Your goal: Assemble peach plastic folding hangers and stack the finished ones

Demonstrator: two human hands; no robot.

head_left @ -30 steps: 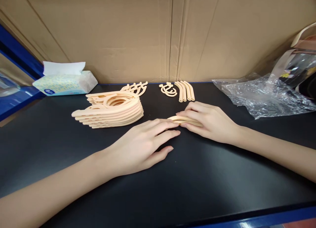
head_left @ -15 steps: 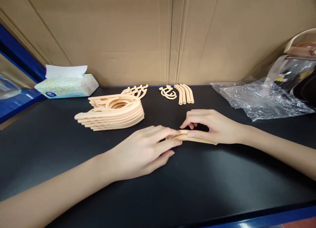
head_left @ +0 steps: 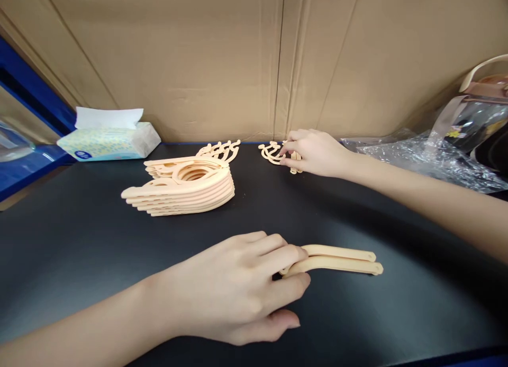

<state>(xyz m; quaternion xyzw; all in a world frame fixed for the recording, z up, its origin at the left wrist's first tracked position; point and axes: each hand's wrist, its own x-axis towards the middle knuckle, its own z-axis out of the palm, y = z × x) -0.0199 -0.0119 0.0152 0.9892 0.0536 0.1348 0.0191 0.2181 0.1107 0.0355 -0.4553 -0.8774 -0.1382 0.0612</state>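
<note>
My left hand (head_left: 242,285) lies low over the black table, its fingers closed about the left ends of two pale peach, curved hanger arms (head_left: 337,258). These arms lie side by side, their free ends pointing right; the gripped ends are partly hidden. At the back, my right hand (head_left: 313,151) reaches over loose hanger arms (head_left: 296,171), which it mostly covers. Its half-bent fingers are apart, with the tips at the right edge of a small pile of hanger hooks (head_left: 270,154). Whether they touch a hook I cannot tell.
Left of centre stands a stack of folded peach hangers (head_left: 186,195), with more hooks (head_left: 220,151) behind it. A tissue pack (head_left: 109,142) is at the back left. Clear plastic bags (head_left: 397,155) and a strapped bag (head_left: 476,118) are at the right. Cardboard (head_left: 198,65) walls the back.
My right hand has let go of the hanger arms and moved back to the hooks and loose arms. My left hand has come nearer with the two arms, which now show more fully.
</note>
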